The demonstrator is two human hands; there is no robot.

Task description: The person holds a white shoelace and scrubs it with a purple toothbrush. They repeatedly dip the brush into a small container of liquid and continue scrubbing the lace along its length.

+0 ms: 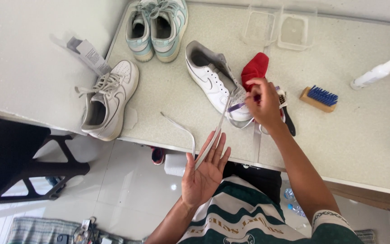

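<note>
Shoelace (213,138) lies across flat, spread left hand (202,174); right hand (263,106) pinches it at white sneaker (213,83); small grey box (89,55) at 10 o'clock, overhanging table edge (113,43).

Speckled table (375,149) carries white sneakers (213,81), mint pair (156,27), blue-bristled brush (319,98), white bottle (375,73), clear containers (278,29).

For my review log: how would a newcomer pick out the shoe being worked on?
On the speckled table, find the white sneaker lying in the middle beside the red cloth. Unlike the other shoes, its lace trails out across the left hand.
</note>
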